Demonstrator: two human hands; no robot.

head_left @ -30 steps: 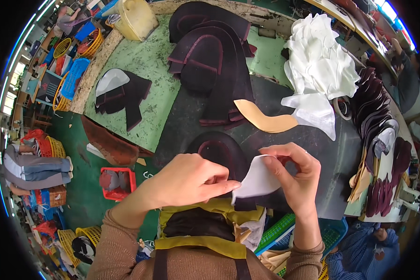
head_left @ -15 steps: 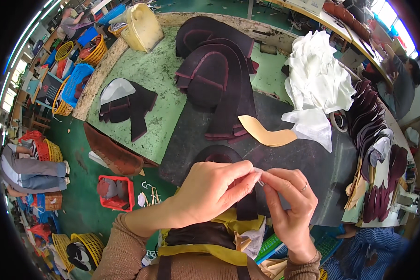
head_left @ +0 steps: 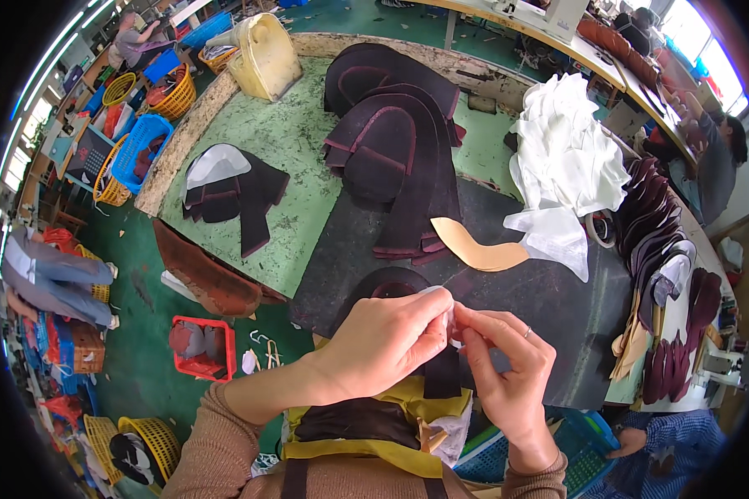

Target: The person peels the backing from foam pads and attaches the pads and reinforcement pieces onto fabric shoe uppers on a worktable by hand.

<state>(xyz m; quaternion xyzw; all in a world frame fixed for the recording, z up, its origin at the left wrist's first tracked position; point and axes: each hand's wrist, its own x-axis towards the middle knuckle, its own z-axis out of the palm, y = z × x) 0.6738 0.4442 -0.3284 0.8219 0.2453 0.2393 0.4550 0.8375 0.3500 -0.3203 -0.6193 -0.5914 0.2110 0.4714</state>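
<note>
Just above the near edge of the black mat (head_left: 549, 333), both hands are at work on a small white piece (head_left: 451, 320). The left hand (head_left: 379, 343) pinches it between thumb and curled fingers; the right hand (head_left: 508, 362), a ring on one finger, pinches it from the other side. Most of the piece is hidden, so I can't make out its shape. Under the fingers, a dark curved piece (head_left: 379, 283) lies on the mat. Farther up the mat sits a tan curved strip (head_left: 480, 254), its right end meeting a translucent white sheet (head_left: 555, 241). A stack of dark cut pieces (head_left: 424, 179) overlaps the mat's far edge, and a white heap (head_left: 566, 154) rises past its far right corner. Left of the mat, on the green tabletop (head_left: 295, 137), lies a smaller dark bundle (head_left: 254, 200).
</note>
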